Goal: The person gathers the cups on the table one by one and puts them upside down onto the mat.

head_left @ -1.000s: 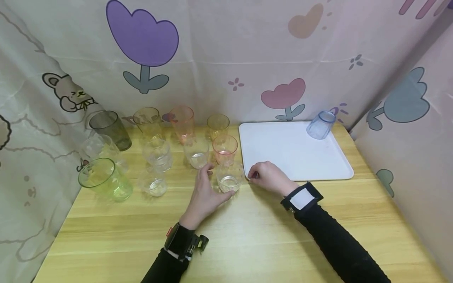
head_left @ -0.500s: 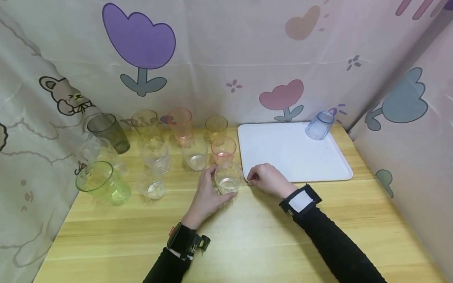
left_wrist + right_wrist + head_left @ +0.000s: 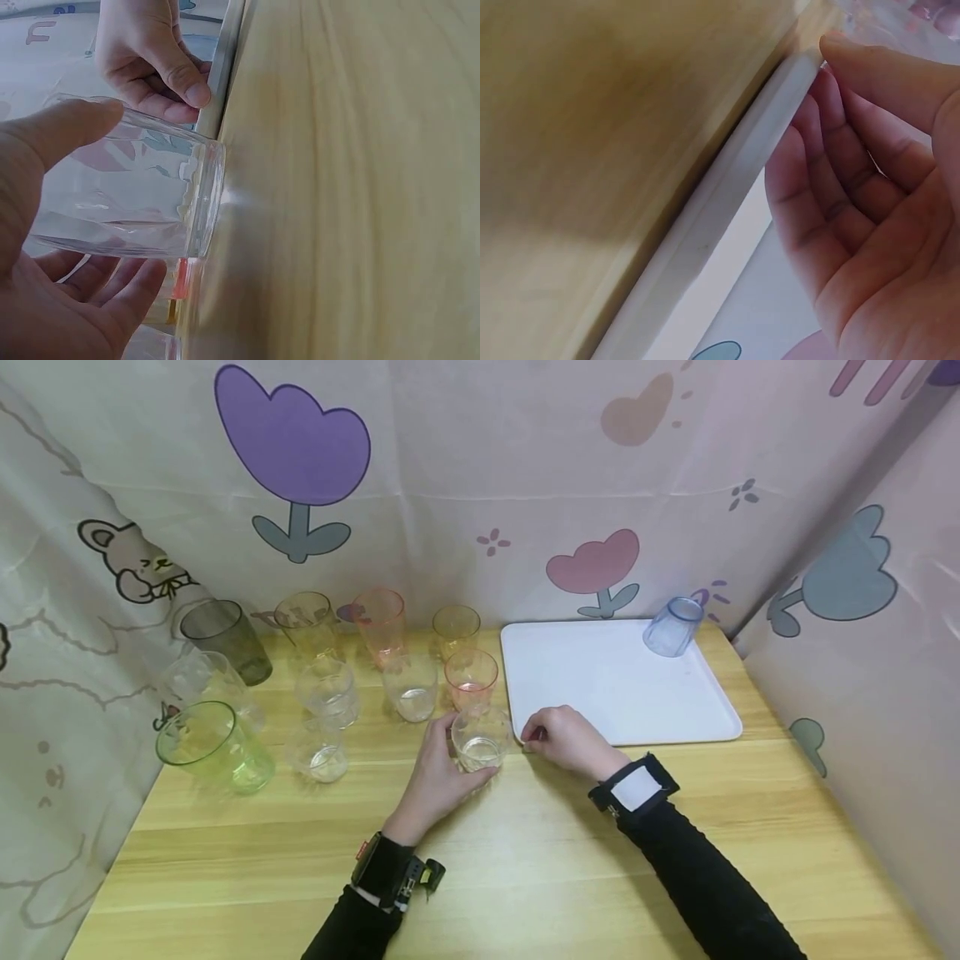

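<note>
My left hand [image 3: 433, 781] holds a clear glass tumbler [image 3: 480, 750], thumb at its near side and fingers at its far side. In the left wrist view the tumbler [image 3: 135, 187] stands upright, base close over the wooden table [image 3: 352, 187]. My right hand [image 3: 570, 739] is at the near-left corner of a white tray [image 3: 615, 685], just right of the tumbler. Its fingers curl at the tray's rim [image 3: 705, 225] in the right wrist view, with the thumb tip at the corner. A blue tumbler [image 3: 673, 627] stands upside down at the tray's back right.
Several glasses crowd the left: a green one [image 3: 217, 747], a dark grey one [image 3: 232, 643], amber ones [image 3: 457, 631], pink ones [image 3: 381, 622] and clear ones [image 3: 411, 689]. A pink glass [image 3: 471, 681] stands directly behind the held tumbler. A patterned curtain [image 3: 435, 485] hangs behind.
The head view has shifted slightly. Both hands, the tumbler and the tray keep the same places relative to each other.
</note>
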`<action>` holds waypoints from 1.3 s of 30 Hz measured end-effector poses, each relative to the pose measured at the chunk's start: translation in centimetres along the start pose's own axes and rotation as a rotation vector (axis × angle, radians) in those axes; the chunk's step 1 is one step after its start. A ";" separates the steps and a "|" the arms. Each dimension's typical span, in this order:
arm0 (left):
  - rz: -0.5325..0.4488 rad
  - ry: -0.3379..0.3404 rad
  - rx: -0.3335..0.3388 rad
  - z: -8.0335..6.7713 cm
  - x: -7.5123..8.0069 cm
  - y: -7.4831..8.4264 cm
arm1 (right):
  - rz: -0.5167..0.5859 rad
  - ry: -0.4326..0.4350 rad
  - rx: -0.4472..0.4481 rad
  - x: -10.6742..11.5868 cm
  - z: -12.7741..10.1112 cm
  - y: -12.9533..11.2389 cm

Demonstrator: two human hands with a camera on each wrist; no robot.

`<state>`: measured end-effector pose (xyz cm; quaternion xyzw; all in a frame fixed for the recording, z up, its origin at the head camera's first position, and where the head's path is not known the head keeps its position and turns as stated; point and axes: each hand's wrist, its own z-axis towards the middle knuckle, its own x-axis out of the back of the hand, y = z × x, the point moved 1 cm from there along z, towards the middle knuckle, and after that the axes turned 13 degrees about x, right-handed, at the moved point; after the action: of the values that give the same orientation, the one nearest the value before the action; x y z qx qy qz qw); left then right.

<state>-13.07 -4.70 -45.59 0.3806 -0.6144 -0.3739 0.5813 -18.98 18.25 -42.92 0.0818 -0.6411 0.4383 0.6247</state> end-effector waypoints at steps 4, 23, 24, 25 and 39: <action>-0.074 -0.015 0.022 0.0 0.1 0.1 | 0.054 0.056 -0.021 0.3 -0.3 0.0; -0.784 -0.093 0.113 0.2 0.2 1.8 | 0.452 0.643 0.155 0.4 -0.3 -4.2; -0.831 -0.105 0.137 0.2 0.1 1.9 | 0.462 0.655 0.176 0.2 -0.3 -4.4; -0.874 -0.115 0.160 0.1 0.0 2.0 | 0.472 0.665 0.196 0.1 -0.3 -4.6; -1.249 -0.374 0.193 -0.3 -0.8 2.9 | 0.358 0.687 0.349 -1.3 -0.7 -5.4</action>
<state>-12.89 -2.75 -43.26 0.6446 -0.3992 -0.6440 0.1017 -14.72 14.87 -41.66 -0.0770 -0.3162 0.6435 0.6928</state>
